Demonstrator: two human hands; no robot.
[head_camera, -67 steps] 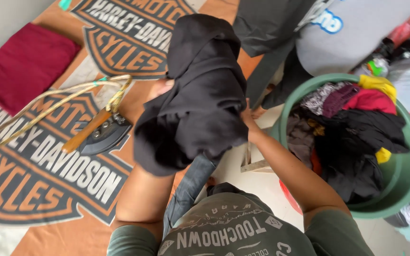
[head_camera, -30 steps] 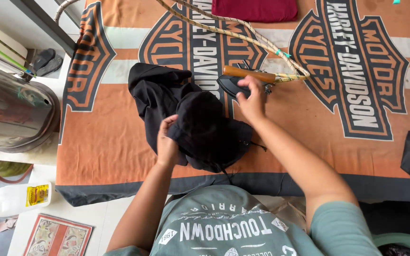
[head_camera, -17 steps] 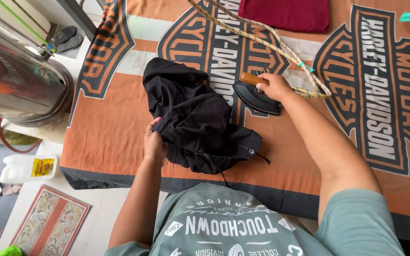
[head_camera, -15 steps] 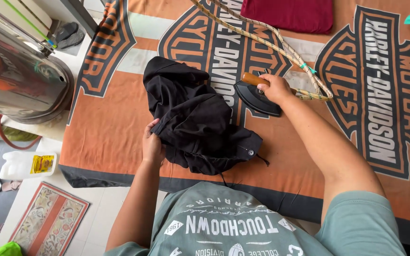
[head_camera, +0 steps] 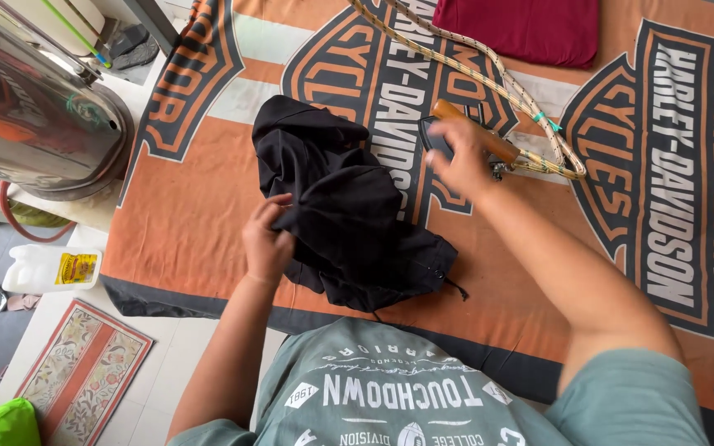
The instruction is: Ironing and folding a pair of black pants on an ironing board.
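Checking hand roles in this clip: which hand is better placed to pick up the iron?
Right. The right hand is already at the iron, by its wooden handle, while the left hand grips the crumpled black garment.

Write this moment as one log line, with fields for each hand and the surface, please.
left hand: grips black garment | right hand: on wooden-handled iron, blurred | surface: orange printed cloth | nearby: braided cord, folded maroon cloth

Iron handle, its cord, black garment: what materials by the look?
Iron handle: likely wood, brown with a smooth sheen. Cord: braided fabric sheath, cream with dark flecks. Black garment: thin matte woven cloth, soft creases; fibre unclear.
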